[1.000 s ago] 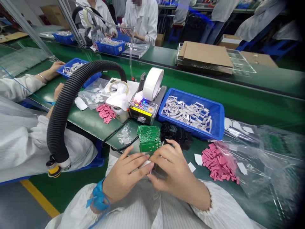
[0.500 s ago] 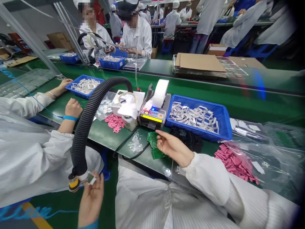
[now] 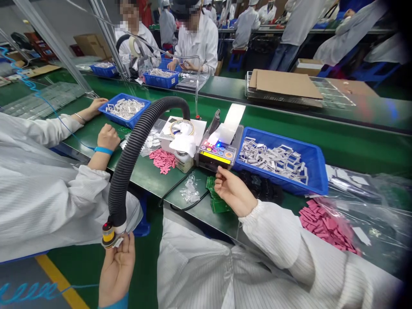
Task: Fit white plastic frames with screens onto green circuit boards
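Your left hand — fingertips pinching a small pale piece — just beside the yellow nozzle of a black corrugated hose. Your right hand — fingers loosely curled, nothing visible in them — just beside green circuit boards, near black foam pieces and a blue tray of metal frames.

Green benches, grey floor (w/ yellow stripe), blue stools, cardboard boxes
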Demonstrator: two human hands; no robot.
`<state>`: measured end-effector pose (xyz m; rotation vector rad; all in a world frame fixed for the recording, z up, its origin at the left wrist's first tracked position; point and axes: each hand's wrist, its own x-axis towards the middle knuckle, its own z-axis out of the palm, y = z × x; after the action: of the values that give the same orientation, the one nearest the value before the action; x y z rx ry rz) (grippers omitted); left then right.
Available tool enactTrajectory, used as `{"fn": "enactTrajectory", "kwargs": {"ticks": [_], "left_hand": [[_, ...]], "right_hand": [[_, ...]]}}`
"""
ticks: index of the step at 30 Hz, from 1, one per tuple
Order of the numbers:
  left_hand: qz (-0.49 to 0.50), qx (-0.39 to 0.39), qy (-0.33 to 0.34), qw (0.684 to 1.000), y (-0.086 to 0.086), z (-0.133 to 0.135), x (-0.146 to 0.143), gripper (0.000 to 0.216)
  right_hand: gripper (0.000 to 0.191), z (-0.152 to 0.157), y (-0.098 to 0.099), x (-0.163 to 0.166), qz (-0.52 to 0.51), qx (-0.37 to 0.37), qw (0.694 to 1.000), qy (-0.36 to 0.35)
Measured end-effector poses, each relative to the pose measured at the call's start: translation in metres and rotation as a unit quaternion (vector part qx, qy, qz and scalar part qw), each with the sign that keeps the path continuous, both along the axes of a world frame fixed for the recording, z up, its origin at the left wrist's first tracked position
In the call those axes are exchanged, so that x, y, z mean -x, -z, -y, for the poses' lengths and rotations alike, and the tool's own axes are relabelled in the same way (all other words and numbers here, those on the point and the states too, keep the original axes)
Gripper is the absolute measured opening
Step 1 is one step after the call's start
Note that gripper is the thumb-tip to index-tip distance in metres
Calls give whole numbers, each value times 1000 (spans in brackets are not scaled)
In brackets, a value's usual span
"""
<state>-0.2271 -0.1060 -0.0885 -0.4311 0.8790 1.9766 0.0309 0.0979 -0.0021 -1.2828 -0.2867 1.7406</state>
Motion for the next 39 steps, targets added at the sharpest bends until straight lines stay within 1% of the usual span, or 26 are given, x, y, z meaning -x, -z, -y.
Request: {"fn": "enactTrajectory", "kwargs": {"ticks": [3,5,6,7,8,9,10,11,12,13,15,17,18,20,22,24,29,33,37,39], "left_hand": [[21,-10,6,1000,1,-1,-3,35],[37,-23,31,999,4,-5,-15,37],[42,-30,51,997,5,-8,-25,38],[44,-36,75,996,4,-12,-37,39],[48,-39,105,993,1,-17,-51,41],[56,-36,140,988,-4,-23,-66,44],[69,-28,176,981,-10,-31,-82,45],[89,-27,215,972,-19,-39,-98,46],[112,-25,253,961,-29,-48,-113,45],[126,-28,283,950,-40,-57,-127,42],[132,-54,331,933,-60,-72,-151,31],[124,-92,378,913,-77,-83,-169,14],[118,-108,400,903,-83,-86,-176,12],[105,-126,433,886,-92,-90,-187,20],[92,-129,450,879,-97,-91,-194,27],[86,-127,456,876,-98,-91,-199,30],[85,-132,458,875,-99,-93,-208,22],[89,-139,454,875,-101,-94,-212,20],[87,-127,456,876,-102,-97,-214,20],[82,-115,459,877,-102,-97,-214,22]], "right_hand": [[24,22,-18,-5,-8,-30,998,-63],[27,44,-29,-12,4,-70,988,-135],[28,55,-33,-16,31,-110,976,-186],[27,65,-36,-20,72,-161,955,-240],[26,73,-38,-25,124,-220,923,-289],[23,80,-40,-30,181,-280,885,-325],[21,86,-40,-35,232,-329,848,-345],[19,90,-41,-40,272,-363,821,-347],[17,93,-41,-45,301,-385,803,-341],[16,94,-41,-49,321,-397,794,-332],[16,96,-42,-55,334,-408,791,-311],[15,96,-44,-60,333,-420,793,-289],[15,96,-45,-62,336,-427,792,-279],[14,94,-48,-65,356,-441,783,-258],[13,92,-49,-69,387,-448,770,-237],[14,89,-48,-73,409,-450,762,-224],[15,82,-44,-82,444,-436,755,-206],[14,79,-43,-86,468,-431,748,-188],[16,78,-43,-87,477,-420,747,-194],[16,76,-42,-87,485,-420,742,-197]]}}
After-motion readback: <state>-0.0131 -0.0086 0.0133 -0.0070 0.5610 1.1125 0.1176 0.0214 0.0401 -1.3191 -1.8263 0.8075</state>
